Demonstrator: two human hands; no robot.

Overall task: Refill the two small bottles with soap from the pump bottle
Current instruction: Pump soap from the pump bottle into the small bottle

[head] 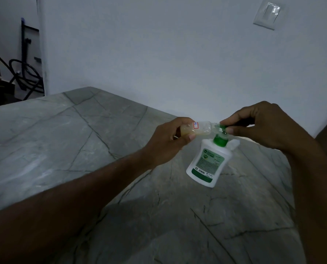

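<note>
1. A grey veined stone countertop (63, 141) is seen below a white wall.
2. The white pump bottle (208, 162) is stood on it, green pump uppermost.
3. The pump head (222, 128) is pinched by the right hand (261, 126).
4. A small clear bottle (195, 129), partly filled with yellowish soap, is gripped by the left hand (168, 141); its long axis is held horizontal, mouth pointed right at the pump nozzle.

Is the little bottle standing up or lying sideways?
Sideways. The left hand holds the small bottle level, its mouth at the green pump, and the soap pools along its lower side.
</note>
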